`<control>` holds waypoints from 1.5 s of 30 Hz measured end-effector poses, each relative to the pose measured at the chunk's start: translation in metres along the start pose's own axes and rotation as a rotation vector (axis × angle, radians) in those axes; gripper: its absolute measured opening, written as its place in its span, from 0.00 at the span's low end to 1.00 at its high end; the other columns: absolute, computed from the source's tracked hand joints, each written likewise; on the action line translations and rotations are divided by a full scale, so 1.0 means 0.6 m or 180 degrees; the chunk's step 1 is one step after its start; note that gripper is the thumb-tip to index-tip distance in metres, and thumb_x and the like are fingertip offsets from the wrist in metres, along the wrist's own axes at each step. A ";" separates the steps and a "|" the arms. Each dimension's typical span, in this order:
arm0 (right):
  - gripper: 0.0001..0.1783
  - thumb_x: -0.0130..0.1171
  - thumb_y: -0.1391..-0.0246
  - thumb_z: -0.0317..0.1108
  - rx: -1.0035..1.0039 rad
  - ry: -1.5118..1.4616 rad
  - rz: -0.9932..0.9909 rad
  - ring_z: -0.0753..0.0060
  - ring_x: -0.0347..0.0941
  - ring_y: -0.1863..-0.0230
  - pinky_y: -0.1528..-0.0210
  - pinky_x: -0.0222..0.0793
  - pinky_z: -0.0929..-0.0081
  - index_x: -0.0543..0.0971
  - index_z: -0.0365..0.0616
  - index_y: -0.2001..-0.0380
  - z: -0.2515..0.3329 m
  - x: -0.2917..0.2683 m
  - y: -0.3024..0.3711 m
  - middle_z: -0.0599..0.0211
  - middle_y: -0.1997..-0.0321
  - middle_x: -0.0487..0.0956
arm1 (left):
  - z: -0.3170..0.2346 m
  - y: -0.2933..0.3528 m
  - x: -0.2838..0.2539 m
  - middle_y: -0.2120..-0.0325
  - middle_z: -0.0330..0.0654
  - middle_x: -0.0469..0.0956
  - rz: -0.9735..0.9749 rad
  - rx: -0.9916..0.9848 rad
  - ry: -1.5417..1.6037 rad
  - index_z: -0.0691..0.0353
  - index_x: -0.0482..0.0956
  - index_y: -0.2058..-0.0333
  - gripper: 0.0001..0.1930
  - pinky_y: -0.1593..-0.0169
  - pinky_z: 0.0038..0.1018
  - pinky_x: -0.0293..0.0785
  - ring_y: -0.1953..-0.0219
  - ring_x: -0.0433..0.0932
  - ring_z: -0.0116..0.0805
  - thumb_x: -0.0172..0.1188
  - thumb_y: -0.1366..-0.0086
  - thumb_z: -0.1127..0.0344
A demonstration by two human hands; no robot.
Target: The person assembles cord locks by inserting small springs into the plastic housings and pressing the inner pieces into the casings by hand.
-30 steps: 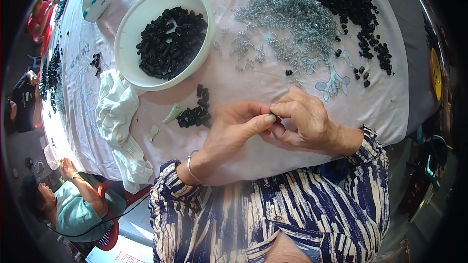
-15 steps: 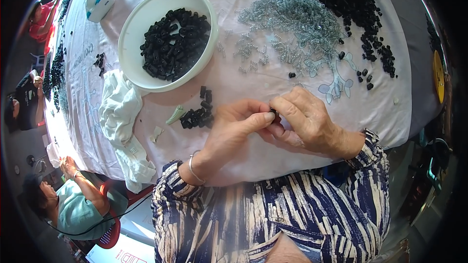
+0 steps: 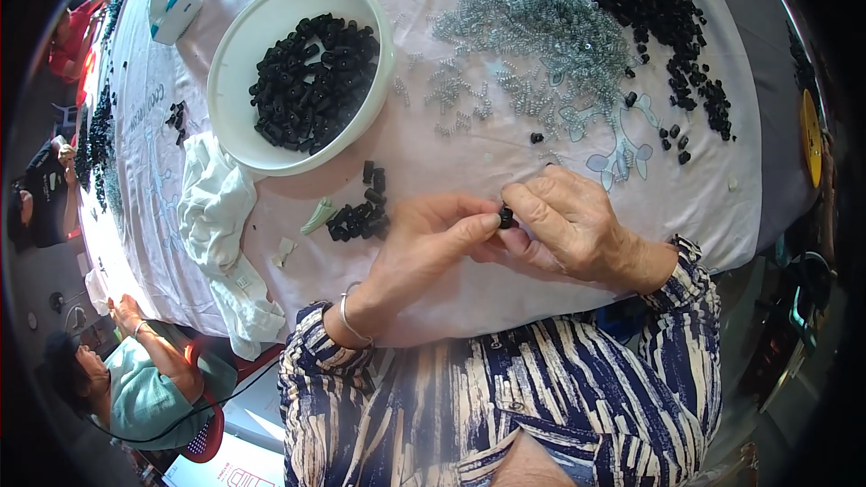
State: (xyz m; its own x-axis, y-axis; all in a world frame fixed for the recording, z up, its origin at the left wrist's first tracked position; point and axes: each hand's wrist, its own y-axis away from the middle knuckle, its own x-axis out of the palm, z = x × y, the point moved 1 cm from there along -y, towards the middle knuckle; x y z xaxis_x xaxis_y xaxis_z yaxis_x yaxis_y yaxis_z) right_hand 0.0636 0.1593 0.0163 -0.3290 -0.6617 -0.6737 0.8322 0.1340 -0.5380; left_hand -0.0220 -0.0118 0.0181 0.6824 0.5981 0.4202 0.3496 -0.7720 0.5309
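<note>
A small black plastic part point(image 3: 507, 216) sits between the fingertips of both my hands, just above the table near its front edge. My left hand point(image 3: 431, 233) pinches it from the left with thumb and forefinger. From the right, the thumb and fingers of my right hand point(image 3: 566, 224) close on the same part; some of those fingertips are hidden. Left of my left hand lies a small cluster of black parts point(image 3: 359, 220). Beyond my hands is a heap of small metal springs point(image 3: 532, 22), with a large pile of black parts point(image 3: 672, 0) behind it.
A white bowl point(image 3: 222, 108) holding many black parts stands at the back left. Beside it lie a crumpled white cloth point(image 3: 216, 207) and a green strip point(image 3: 318, 215). A small carton point(image 3: 173, 7) stands farther back. Other people sit along the left, one in a green top point(image 3: 149, 388).
My fingers have shifted slightly on the black part, and more of it shows between them. The bowl and cloth appear a little farther left in the view.
</note>
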 end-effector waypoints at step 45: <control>0.19 0.69 0.65 0.28 -0.0131 -0.0071 -0.0159 0.70 0.68 0.77 0.79 0.66 0.75 0.75 0.32 0.67 -0.006 0.006 0.002 0.65 0.75 0.72 | 0.006 -0.002 0.011 0.64 0.43 0.80 0.0030 0.0412 -0.0128 0.72 0.76 0.54 0.13 0.59 0.21 0.75 0.62 0.78 0.26 0.55 0.34 0.69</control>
State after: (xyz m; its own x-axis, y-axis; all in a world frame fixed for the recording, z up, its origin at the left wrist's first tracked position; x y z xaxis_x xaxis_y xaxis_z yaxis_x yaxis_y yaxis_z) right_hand 0.0617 0.1594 0.0114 -0.3593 -0.6844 -0.6344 0.7958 0.1304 -0.5913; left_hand -0.0155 -0.0079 0.0176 0.7103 0.5837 0.3935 0.4214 -0.8003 0.4265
